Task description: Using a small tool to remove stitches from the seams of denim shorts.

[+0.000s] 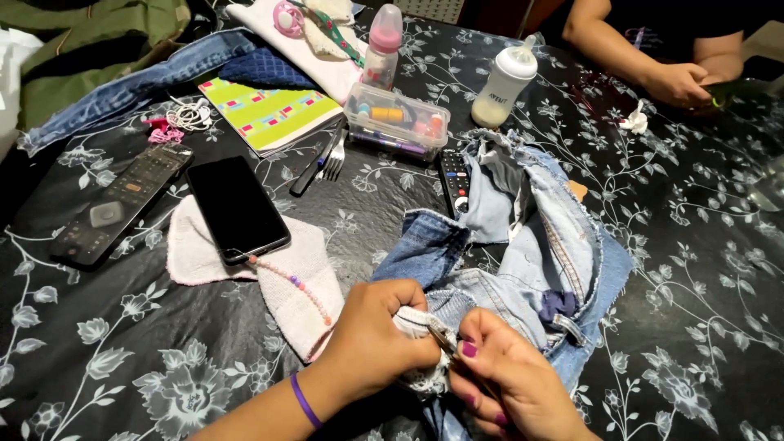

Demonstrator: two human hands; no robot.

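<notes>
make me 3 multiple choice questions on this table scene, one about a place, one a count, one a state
1. Where does the phone lie?
A. on a pale pink cloth
B. inside the clear plastic box
C. on the striped notebook

2. How many baby bottles stand on the table?
A. one
B. two
C. four

3. What is the state of the person's two hands?
A. both flat on the table
B. both pinching white lace at the edge of the jeans
C. one holding the fork

Answers:
1. A, the dark phone rests screen up on the pink cloth beside a remote.
2. B, a pink-capped bottle and a white bottle stand at the far side.
3. B, the left hand and right hand meet on the lace by the jeans.
</notes>
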